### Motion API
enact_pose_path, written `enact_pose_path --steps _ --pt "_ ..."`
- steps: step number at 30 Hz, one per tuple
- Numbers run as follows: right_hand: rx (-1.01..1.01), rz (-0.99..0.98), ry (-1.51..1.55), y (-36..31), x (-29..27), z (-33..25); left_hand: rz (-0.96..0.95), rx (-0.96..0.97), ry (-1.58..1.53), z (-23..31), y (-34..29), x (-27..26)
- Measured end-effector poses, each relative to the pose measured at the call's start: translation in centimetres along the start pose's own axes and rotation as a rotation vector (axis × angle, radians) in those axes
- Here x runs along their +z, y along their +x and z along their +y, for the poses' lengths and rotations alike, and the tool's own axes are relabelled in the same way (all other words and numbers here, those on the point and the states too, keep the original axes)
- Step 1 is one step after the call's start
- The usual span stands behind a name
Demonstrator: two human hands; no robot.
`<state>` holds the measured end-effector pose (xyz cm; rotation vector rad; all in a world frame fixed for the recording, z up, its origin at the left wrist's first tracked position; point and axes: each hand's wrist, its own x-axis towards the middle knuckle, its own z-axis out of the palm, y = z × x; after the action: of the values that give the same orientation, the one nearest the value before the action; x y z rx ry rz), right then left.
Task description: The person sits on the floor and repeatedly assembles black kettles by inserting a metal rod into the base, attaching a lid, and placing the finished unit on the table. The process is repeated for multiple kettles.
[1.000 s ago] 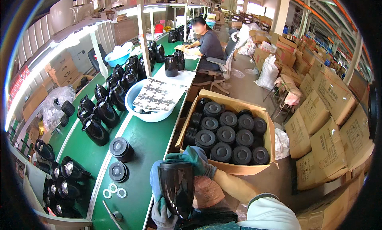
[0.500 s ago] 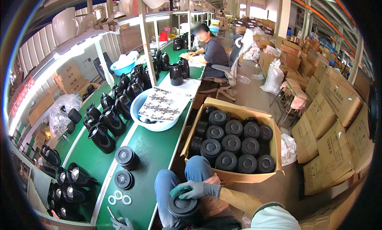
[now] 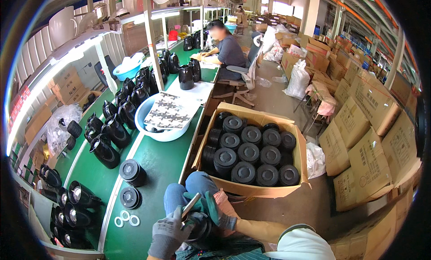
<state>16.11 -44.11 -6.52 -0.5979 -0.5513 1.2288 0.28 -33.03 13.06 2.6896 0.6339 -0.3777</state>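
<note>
Rod tool work over a round black piece, low at the lap

Head view: left hand clamped round a metal rod, slanted across the black piece, which sits right of the green worktop, not on it; right hand lies along the piece's right side, fingers partly hidden, cannot tell whether that grip is closed. Step in hand looks like tool work at the piece's round end; next move seems to call for firm bracing and a well-aimed rod. White rings lie on the worktop. Dark printing on stacked cartons, smaller marks on the left hand's gloved back
</note>
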Motion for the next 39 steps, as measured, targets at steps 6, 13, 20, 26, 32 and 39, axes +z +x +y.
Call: enact_pose_path --steps 6,13,20,26,32,39 --pt "-0.373 -0.206 -0.598 2.9 -2.0 -1.8 -0.047 -0.255 0.041 4.8 -0.4 1.5" --pt "0.011 -0.002 -0.256 4.2 -1.6 -3.1 0.506 -0.169 0.176 6.1 -1.1 6.4" --pt "0.098 0.147 -0.230 1.7 4.4 -3.1 0.417 0.009 -0.718 -4.8 -1.5 5.4" --pt "0.194 0.172 -0.281 5.3 -0.4 -1.8 0.434 -0.080 -0.293 1.5 -1.3 5.3" --pt "0.023 -0.016 -0.217 -0.2 3.4 -5.1 0.389 -0.020 -0.901 -5.1 2.1 4.6" --pt "-0.308 -0.722 -0.938 -0.1 7.0 -8.1 0.395 0.563 -0.914 -9.0 9.8 6.4"
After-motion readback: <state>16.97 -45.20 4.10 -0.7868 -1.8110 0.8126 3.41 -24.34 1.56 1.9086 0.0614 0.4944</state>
